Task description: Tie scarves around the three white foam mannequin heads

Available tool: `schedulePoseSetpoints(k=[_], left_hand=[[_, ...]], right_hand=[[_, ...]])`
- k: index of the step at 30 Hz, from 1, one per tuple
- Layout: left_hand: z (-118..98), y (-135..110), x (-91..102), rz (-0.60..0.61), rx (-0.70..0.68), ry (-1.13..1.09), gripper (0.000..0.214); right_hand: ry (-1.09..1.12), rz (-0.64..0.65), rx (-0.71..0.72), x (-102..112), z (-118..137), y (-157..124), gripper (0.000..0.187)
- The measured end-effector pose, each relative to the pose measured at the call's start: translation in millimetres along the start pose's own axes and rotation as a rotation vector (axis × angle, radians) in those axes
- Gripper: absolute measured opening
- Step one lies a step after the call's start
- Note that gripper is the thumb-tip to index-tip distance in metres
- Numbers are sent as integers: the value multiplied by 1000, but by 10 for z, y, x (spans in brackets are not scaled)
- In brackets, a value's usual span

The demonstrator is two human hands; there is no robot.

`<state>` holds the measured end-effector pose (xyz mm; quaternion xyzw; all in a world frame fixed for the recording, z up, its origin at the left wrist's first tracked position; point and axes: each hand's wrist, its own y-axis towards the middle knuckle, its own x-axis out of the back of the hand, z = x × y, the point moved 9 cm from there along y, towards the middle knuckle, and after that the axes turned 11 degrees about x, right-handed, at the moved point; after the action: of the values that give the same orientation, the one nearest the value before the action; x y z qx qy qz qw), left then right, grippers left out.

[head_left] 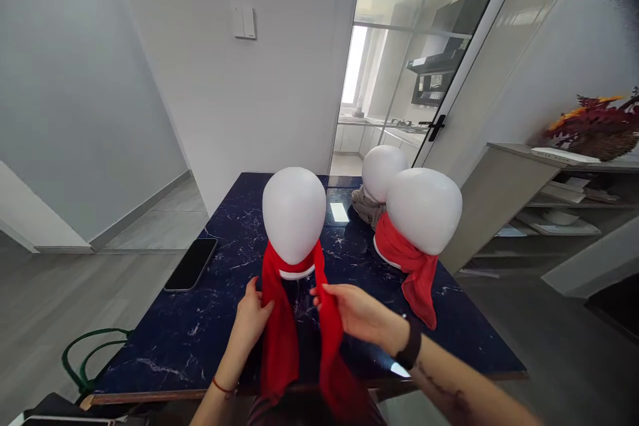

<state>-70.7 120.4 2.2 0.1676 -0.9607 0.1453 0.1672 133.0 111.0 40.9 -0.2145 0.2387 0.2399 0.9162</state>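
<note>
A white mannequin head (294,214) stands on the dark blue marble table (210,319) with a red scarf (279,339) draped round its neck, both ends hanging toward me. My left hand (251,321) holds the left strand with fingers closed on it. My right hand (357,311) pinches the right strand near its top. To the right stands a second white head (424,210) wearing a red scarf (412,266), and behind it a third head (383,170) with a grey-brown scarf (367,208).
A black phone (191,264) lies near the table's left edge. A green-framed chair (87,359) stands at the lower left. Shelves (549,206) with a basket of red leaves (596,126) sit at the right. A glass door (434,66) is behind.
</note>
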Motion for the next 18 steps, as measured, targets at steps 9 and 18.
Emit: schedulePoseSetpoints(k=[9, 18], left_hand=[[151, -320, -372, 471, 670, -854, 9], [-90, -336, -499, 712, 703, -1092, 25]], right_hand=[[104, -266, 370, 19, -405, 367, 36], [-971, -99, 260, 62, -496, 371, 32]])
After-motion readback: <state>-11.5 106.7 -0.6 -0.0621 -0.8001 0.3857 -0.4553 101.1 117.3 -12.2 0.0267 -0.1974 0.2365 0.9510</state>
